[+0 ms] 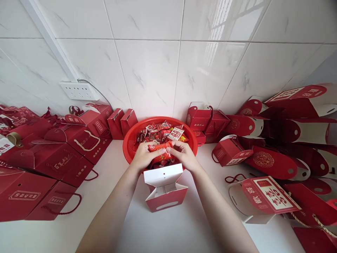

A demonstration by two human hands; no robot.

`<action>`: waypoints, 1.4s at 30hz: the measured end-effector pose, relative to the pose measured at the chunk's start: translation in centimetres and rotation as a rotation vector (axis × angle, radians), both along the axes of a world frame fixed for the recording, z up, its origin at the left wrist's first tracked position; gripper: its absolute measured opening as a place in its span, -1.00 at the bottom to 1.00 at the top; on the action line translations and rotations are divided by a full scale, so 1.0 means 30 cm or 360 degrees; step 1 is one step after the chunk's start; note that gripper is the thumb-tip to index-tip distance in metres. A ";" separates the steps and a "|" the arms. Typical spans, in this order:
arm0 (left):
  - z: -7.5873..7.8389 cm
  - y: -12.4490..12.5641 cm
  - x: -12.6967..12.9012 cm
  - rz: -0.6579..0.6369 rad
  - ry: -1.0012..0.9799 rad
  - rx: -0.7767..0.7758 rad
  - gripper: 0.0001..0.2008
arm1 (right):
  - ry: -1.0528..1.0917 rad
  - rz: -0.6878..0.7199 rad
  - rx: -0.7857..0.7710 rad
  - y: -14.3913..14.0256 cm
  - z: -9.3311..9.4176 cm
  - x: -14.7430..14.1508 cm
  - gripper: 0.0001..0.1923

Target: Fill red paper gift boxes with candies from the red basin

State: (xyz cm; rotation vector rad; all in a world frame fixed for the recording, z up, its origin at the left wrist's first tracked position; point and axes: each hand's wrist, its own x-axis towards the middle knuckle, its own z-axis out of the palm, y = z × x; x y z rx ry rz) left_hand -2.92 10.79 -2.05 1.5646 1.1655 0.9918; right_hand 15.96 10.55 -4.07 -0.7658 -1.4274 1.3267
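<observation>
Over the front of a red plastic basket (127, 140), a red wrapped candy packet (161, 151) is held between my two hands. My left hand (144, 154) pinches its left end, thumb laid along the front. On the right end my right hand (183, 153) has its thumb and fingers closed. Several wrapped candies (154, 131) in red and gold fill the basket, along with a square card (176, 133) bearing a red pattern. Just below my hands stands an open red paper box (166, 202), its white flap raised; its pale inside shows.
Red gift boxes (56, 161) with rope handles line the left side. More boxes and folded cartons (273, 160) crowd the right, including a box with a white printed panel (273, 193). Behind is a tiled wall (147, 70) with a power strip (79, 90).
</observation>
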 end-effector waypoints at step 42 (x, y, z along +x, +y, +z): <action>-0.002 0.002 0.022 0.0009 -0.0072 0.0339 -0.70 | 0.0136 -0.0228 0.0010 0.007 -0.013 0.005 -0.76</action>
